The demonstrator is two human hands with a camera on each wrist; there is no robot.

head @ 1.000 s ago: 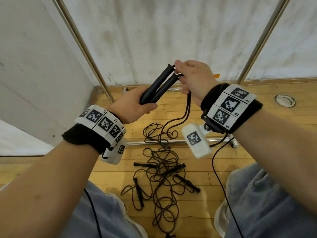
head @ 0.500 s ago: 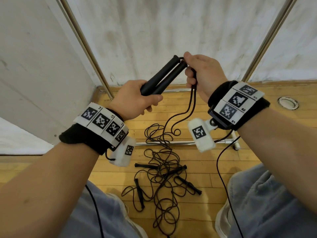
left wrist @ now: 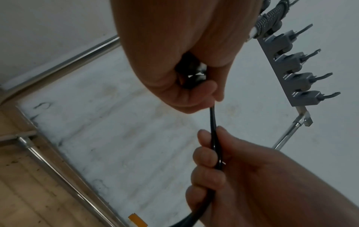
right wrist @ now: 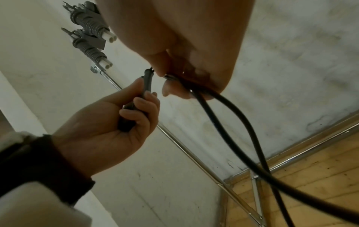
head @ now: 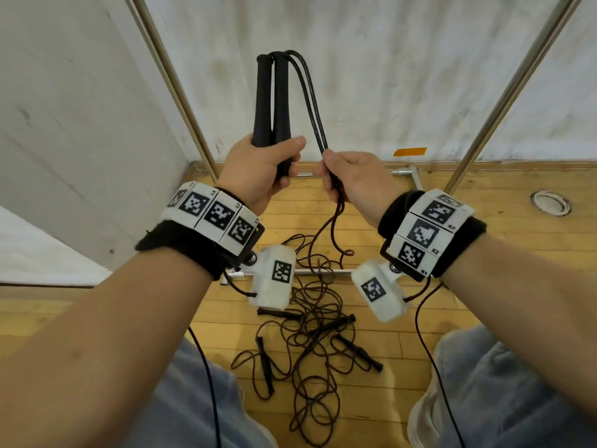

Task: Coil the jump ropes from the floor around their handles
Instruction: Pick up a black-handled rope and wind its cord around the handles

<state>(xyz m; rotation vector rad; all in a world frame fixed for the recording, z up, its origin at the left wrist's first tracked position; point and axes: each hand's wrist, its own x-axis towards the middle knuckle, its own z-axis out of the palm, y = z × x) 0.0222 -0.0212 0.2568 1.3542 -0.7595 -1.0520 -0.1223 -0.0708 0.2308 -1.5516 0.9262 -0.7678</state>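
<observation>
The left hand (head: 258, 176) is wrapped around the lower ends of two black handles (head: 271, 101), held side by side and upright near the top centre of the head view. From the handles' upper tips two strands of black rope (head: 311, 108) arc over and run down to the right hand (head: 355, 181), whose thumb and curled fingers pinch both strands together just right of the left hand; the two hands sit close but do not touch. In the left wrist view the strands (left wrist: 213, 138) pass between the right thumb and forefinger. Below the right hand the rope drops to the wooden floor (head: 484, 253), joining a loose tangle of rope (head: 310, 344) in the lower centre of the head view, between the person's knees. Several more black handles (head: 358, 350) lie in that tangle. A metal frame (head: 168, 76) stands against the white wall (head: 387, 76) behind
</observation>
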